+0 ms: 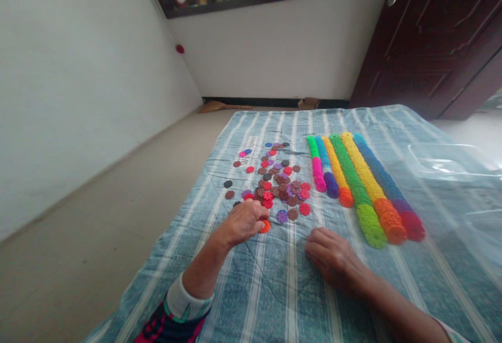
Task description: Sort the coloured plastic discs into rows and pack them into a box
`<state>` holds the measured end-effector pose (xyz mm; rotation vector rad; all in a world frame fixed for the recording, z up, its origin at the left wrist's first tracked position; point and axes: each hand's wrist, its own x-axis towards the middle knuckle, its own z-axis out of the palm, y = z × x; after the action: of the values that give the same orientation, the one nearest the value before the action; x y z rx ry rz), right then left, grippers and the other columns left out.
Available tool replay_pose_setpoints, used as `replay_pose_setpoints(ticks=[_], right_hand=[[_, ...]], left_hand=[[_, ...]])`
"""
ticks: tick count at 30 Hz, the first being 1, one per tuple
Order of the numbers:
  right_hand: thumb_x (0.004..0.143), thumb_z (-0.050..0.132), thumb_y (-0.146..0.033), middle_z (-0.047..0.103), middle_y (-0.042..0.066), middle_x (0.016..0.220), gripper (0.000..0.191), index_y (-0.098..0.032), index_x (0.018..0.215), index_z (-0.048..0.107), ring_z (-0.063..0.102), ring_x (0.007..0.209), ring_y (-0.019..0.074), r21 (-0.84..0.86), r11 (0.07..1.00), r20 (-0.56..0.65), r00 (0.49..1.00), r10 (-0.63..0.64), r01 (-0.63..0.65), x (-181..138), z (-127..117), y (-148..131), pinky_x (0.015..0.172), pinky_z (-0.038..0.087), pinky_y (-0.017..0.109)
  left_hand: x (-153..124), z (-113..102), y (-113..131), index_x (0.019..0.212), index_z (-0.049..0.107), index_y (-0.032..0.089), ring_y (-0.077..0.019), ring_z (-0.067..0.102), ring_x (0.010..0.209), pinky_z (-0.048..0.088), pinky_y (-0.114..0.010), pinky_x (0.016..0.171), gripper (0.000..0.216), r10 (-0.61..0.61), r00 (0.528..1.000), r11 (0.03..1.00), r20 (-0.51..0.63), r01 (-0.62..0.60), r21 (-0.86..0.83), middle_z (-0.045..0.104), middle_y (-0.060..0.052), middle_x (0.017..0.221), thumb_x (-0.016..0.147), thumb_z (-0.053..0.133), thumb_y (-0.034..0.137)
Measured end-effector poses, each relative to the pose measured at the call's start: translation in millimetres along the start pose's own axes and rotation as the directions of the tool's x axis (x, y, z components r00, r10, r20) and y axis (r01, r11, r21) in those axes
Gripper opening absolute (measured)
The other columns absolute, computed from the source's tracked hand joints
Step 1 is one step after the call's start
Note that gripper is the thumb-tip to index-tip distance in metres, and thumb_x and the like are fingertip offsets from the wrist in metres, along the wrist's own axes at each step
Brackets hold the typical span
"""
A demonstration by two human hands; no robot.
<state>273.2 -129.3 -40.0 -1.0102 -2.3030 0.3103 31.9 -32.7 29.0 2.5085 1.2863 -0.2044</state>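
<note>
My left hand (245, 221) is over the near edge of a loose pile of snowflake discs (280, 178), small notched plastic rounds in brown, red, purple, black and blue. Its thumb and fingers are closed together at an orange snowflake disc (265, 227), partly covering it. On the striped cloth to the right rests my right hand (331, 254), its fingers curled under; whatever they hold, if anything, is hidden. Beyond it lie several long rows of overlapping discs, among them a green row (353, 181), a yellow and orange row (368, 181) and a blue row (378, 175).
A blue-and-white striped cloth (274, 290) covers the work surface. Clear plastic containers (451, 162) stand at the right. Past the far edge are a white wall (266, 55), a broom (214, 106) on the floor and a dark red door (427, 34).
</note>
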Motion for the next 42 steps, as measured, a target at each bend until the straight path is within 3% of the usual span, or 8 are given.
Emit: replay_pose_setpoints(ticks=[9,15,20,23,29,34,38,42], right_hand=[[0.094,0.038,-0.01,0.052,0.003,0.072,0.03,-0.018,0.068,0.051,0.044,0.07,0.0164,-0.043,0.999,0.017,1.0,-0.001,0.002,0,2,2,0.062,0.034,0.029],[0.095,0.036,-0.011,0.052,0.003,0.07,0.031,-0.019,0.067,0.049,0.044,0.069,0.016,-0.05,0.999,-0.012,1.0,-0.014,0.013,3,-1,1,0.06,0.033,0.029],[0.094,0.035,-0.01,0.052,0.002,0.067,0.033,-0.019,0.065,0.048,0.043,0.066,0.0153,-0.09,0.995,-0.045,0.998,-0.047,0.043,7,-2,0,0.058,0.033,0.029],[0.092,0.035,-0.009,0.05,0.002,0.064,0.033,-0.019,0.065,0.05,0.042,0.063,0.015,-0.145,0.988,-0.119,0.99,-0.072,0.054,10,-6,1,0.056,0.032,0.029],[0.092,0.042,-0.009,0.057,0.004,0.069,0.026,-0.018,0.074,0.059,0.053,0.072,0.0163,-0.202,0.978,-0.372,0.928,-0.023,-0.057,13,-35,19,0.065,0.041,0.029],[0.091,0.049,-0.012,0.062,0.005,0.073,0.023,-0.019,0.075,0.063,0.058,0.074,0.0172,-0.255,0.936,-0.551,0.832,0.065,-0.242,6,-66,52,0.069,0.045,0.03],[0.09,0.051,-0.015,0.064,0.005,0.073,0.021,-0.019,0.075,0.065,0.059,0.072,0.0175,-0.271,0.897,-0.624,0.774,0.112,-0.348,-4,-79,73,0.068,0.046,0.03],[0.09,0.05,-0.014,0.065,0.005,0.075,0.021,-0.019,0.076,0.065,0.059,0.074,0.0175,-0.277,0.892,-0.62,0.776,0.117,-0.356,-7,-81,79,0.069,0.046,0.029]], left_hand=[[-4,0,1,0.08,0.067,0.02,-0.0191,0.055,0.087,0.04,-0.029,0.081,0.018,0.013,1.0,0.999,0.002,-0.013,-0.037,0.061,-0.005,0.086,0.071,0.053,0.013],[-3,1,4,0.075,0.059,0.019,-0.0194,0.054,0.086,0.038,-0.028,0.075,0.014,-0.026,1.0,0.999,-0.013,0.025,-0.028,0.06,-0.004,0.086,0.067,0.053,0.01],[-3,-7,7,0.068,0.052,0.019,-0.0172,0.054,0.073,0.035,-0.027,0.066,0.007,-0.068,0.997,0.996,0.029,0.07,-0.05,0.059,-0.001,0.072,0.07,0.051,0.013],[2,-13,12,0.066,0.052,0.018,-0.0161,0.054,0.07,0.035,-0.026,0.065,0.006,-0.031,1.0,0.995,0.0,0.031,-0.099,0.059,-0.001,0.071,0.071,0.054,0.016],[45,0,53,0.069,0.054,0.018,-0.0149,0.055,0.075,0.04,-0.026,0.069,0.008,0.119,0.954,0.942,-0.274,-0.196,-0.273,0.062,0.0,0.073,0.075,0.059,0.019],[100,22,98,0.069,0.054,0.018,-0.0156,0.056,0.078,0.041,-0.028,0.075,0.011,0.198,0.911,0.913,-0.362,-0.306,-0.27,0.064,-0.001,0.077,0.076,0.062,0.019],[133,30,122,0.071,0.055,0.019,-0.016,0.056,0.08,0.042,-0.028,0.073,0.007,0.156,0.916,0.927,-0.369,-0.265,-0.265,0.064,-0.002,0.08,0.076,0.059,0.015],[146,33,133,0.075,0.057,0.019,-0.0178,0.055,0.083,0.041,-0.029,0.073,0.004,0.151,0.919,0.956,-0.363,-0.23,-0.184,0.064,-0.003,0.081,0.078,0.057,0.016]])
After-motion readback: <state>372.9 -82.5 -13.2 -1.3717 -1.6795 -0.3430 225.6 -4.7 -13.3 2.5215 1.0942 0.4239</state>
